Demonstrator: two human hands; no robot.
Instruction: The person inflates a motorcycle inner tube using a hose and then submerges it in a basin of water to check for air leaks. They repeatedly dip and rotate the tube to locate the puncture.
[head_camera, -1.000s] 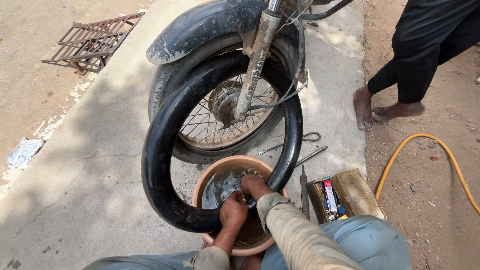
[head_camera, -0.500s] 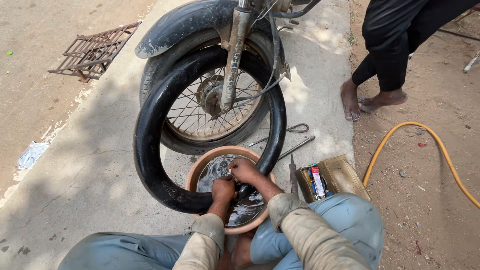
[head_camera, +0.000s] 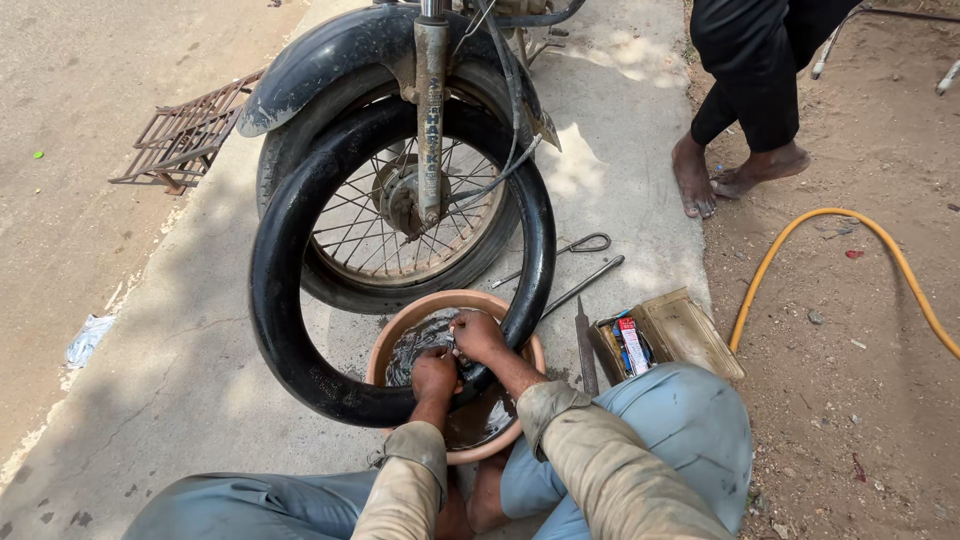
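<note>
Leak check under way: your left hand (head_camera: 435, 372) and right hand (head_camera: 477, 335) both grip the inner tube (head_camera: 275, 300), its low part dipped in the basin (head_camera: 400, 325). Next, I judge, feed the tube onward slowly.

Matt black rubber inner tube (head_camera: 290, 330) glistens wet over a smooth terracotta clay basin (head_camera: 395, 335) on rough concrete (head_camera: 180, 400).
</note>
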